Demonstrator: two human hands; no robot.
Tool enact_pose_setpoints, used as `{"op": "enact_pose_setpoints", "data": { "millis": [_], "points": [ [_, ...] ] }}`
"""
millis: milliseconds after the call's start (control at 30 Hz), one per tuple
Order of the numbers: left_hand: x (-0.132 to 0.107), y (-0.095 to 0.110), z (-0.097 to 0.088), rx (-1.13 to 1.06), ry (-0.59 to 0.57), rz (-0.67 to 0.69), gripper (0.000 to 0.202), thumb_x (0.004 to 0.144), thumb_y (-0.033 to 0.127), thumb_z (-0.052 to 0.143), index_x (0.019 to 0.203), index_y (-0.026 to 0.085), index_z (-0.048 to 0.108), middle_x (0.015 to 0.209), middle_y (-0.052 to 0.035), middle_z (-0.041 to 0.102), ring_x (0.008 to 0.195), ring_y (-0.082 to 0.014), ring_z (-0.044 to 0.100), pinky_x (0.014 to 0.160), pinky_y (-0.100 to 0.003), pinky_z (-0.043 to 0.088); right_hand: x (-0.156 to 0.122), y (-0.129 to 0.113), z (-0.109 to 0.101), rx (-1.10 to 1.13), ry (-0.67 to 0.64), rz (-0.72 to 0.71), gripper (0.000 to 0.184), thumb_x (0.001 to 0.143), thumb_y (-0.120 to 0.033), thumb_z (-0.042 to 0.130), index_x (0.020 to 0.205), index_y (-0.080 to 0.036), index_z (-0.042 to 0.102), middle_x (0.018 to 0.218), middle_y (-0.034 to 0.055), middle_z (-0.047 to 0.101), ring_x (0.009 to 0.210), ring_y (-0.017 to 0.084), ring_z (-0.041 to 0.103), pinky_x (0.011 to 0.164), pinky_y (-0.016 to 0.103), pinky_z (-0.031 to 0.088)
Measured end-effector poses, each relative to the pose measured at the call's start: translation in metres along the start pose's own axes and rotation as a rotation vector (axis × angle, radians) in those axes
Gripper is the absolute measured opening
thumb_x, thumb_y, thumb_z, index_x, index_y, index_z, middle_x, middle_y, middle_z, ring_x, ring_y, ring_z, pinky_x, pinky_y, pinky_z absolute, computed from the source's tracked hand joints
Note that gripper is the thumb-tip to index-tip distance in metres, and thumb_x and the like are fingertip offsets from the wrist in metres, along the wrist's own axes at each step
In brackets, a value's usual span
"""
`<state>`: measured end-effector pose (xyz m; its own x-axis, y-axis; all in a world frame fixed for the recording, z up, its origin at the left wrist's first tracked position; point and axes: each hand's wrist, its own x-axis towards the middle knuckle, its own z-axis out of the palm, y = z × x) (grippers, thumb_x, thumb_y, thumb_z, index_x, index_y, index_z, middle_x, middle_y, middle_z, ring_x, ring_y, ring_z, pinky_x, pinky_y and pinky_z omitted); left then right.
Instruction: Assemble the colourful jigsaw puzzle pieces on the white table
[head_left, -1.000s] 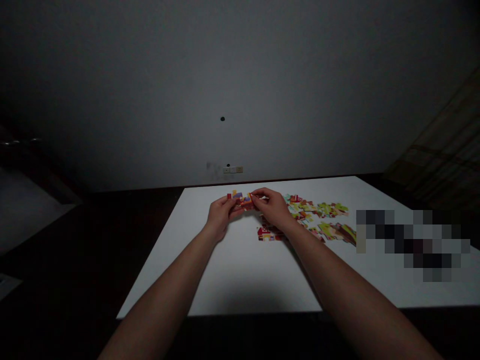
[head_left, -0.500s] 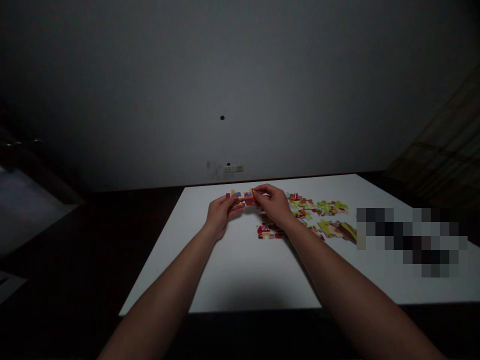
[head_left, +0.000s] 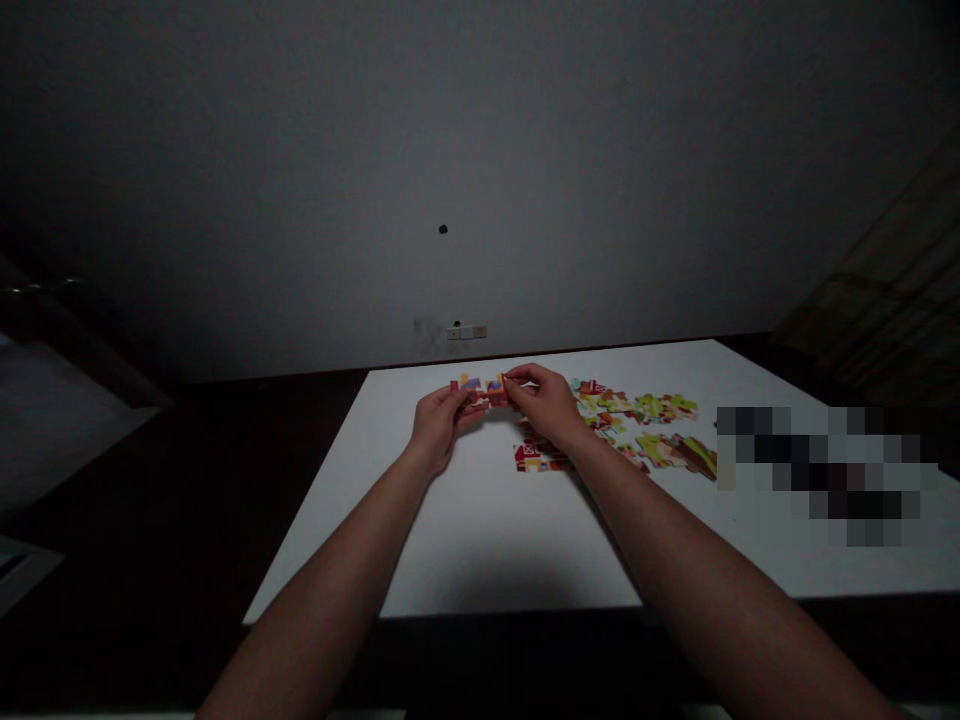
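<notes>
My left hand (head_left: 436, 425) pinches a jigsaw puzzle piece (head_left: 470, 384) with red, yellow and blue print, held above the table. My right hand (head_left: 546, 402) grips another jigsaw puzzle piece (head_left: 495, 388) of red, orange and purple right beside it. The two pieces sit edge to edge; whether they interlock I cannot tell. Partly hidden behind my right hand and forearm lies a spread of puzzle pieces (head_left: 604, 403). Closer to me, a red barn section (head_left: 529, 453) of the puzzle shows under my right wrist.
The white table (head_left: 450, 550) spans the middle of the view. Green and brown puzzle pieces (head_left: 679, 450) reach toward its right side, where a pixelated patch hides something. A wall (head_left: 600, 200) with a socket strip (head_left: 466, 332) rises behind, and a curtain (head_left: 885, 280) hangs at right.
The view has shifted slightly. Both hands hold nearly the same pose, with the two puzzle pieces still side by side between them.
</notes>
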<state>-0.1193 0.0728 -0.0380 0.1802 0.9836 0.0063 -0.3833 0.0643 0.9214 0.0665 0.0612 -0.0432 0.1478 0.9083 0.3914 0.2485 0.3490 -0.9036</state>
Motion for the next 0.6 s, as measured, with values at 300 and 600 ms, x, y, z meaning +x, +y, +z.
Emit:
{"op": "enact_pose_setpoints", "data": {
  "millis": [300,600],
  "points": [
    [0.0003,-0.0036,-0.0007,0.056,-0.046,-0.022,0.017,0.087,0.02,0.073,0.099,0.009,0.073,0.1,-0.014,0.077,0.086,-0.0183,0.075,0.084,-0.028,0.06,-0.0001,-0.0034,0.0003,0.045,-0.009,-0.011,0.034,0.084,-0.049,0.072,0.099,-0.019,0.073,0.092,0.0068,0.076,0.071,0.019,0.071,0.066,0.03,0.056],
    [-0.0015,0.0003,-0.001,0.11,-0.048,0.01,0.024,0.08,0.025,0.081,0.097,0.01,0.073,0.097,-0.0119,0.077,0.085,-0.019,0.073,0.084,-0.031,0.06,-0.0009,-0.0024,0.0,0.024,-0.039,-0.002,0.036,0.083,-0.05,0.074,0.1,-0.018,0.073,0.092,0.008,0.077,0.07,0.018,0.071,0.066,0.031,0.057]
  ]
}}
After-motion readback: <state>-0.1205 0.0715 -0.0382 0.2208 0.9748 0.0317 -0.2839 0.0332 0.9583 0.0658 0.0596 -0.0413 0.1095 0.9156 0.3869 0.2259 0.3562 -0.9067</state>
